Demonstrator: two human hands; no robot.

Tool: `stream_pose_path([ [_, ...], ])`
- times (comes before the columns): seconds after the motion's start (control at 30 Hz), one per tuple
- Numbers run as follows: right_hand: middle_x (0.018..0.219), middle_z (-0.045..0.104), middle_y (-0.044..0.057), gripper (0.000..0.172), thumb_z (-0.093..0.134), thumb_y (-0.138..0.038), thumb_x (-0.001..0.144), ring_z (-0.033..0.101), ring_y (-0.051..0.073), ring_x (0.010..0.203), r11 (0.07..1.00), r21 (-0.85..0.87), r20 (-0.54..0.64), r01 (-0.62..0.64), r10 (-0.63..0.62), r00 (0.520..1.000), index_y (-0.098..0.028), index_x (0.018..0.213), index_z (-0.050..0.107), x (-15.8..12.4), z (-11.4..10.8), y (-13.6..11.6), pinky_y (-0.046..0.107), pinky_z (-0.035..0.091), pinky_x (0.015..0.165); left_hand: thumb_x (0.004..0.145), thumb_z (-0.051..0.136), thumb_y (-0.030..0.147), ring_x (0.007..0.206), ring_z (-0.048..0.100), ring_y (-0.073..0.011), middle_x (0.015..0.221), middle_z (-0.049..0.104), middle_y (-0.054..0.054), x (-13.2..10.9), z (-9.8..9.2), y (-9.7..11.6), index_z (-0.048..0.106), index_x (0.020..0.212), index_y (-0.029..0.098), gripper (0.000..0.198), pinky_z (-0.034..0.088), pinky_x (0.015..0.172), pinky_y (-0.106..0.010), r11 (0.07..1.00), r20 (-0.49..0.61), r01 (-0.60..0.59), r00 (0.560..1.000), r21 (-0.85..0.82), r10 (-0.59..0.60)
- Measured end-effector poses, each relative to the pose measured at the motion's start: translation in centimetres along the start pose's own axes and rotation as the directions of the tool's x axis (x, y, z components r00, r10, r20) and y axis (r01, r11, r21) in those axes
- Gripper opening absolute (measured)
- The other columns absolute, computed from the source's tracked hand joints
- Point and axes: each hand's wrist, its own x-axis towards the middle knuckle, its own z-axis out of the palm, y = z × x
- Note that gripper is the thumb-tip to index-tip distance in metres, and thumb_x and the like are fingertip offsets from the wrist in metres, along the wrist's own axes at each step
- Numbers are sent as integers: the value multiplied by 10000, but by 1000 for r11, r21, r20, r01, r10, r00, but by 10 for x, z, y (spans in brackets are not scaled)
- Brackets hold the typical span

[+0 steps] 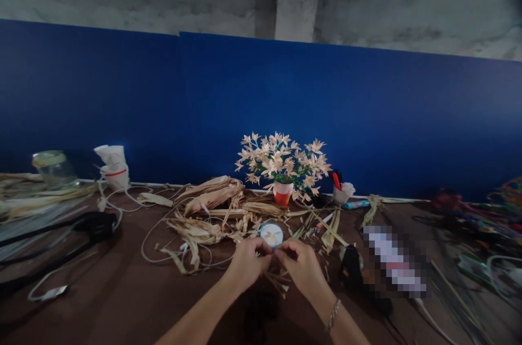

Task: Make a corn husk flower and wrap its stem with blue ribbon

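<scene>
My left hand (246, 264) and my right hand (303, 268) meet low in the middle of the brown table (122, 301), fingertips pinched together on a small piece of dried husk that I cannot make out clearly. Just beyond the fingertips sits a small round white container (271, 234) with a blue rim. A heap of dried corn husks (212, 209) lies to the left of it. Behind stands a red paper cup (283, 193) holding pale handmade husk flowers (281, 159).
A black glue gun (353, 269) lies right of my right hand. A white cup with red-handled scissors (341, 188) stands by the flowers. A glass jar (53, 168), a white wrapped cup (114, 168), cables (81, 230) and coloured wires (481, 214) crowd the sides. A blue board (326, 111) backs the table.
</scene>
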Motion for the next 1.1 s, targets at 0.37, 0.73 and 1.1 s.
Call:
stream_pose_path([
  [0.37, 644, 570, 14, 109, 486, -164, 721, 520, 132, 613, 995, -85, -21, 60, -62, 998, -164, 639, 558, -3, 0, 1, 212, 380, 576, 620, 500, 167, 605, 542, -141, 642, 640, -21, 0, -2, 4, 639, 674, 139, 152, 383, 564, -217, 999, 51, -28, 998, 23, 27],
  [0.73, 682, 624, 30, 84, 527, -167, 685, 556, 151, 643, 999, -40, 14, 13, -12, 1000, -155, 691, 610, -1, -2, 2, 226, 408, 601, 658, 495, 163, 700, 572, -171, 727, 666, -34, -6, -2, 8, 667, 709, 196, 183, 373, 643, -243, 959, -26, -155, 986, 238, 166],
  [1.1, 841, 601, 55, 240, 443, -135, 727, 535, 150, 785, 873, -470, 79, 132, -107, 991, -174, 864, 637, 39, -12, 20, 232, 384, 711, 589, 618, 287, 437, 412, -87, 463, 543, 29, 10, -32, -4, 647, 630, 123, 171, 290, 461, -201, 942, 213, 169, 971, -291, -109],
])
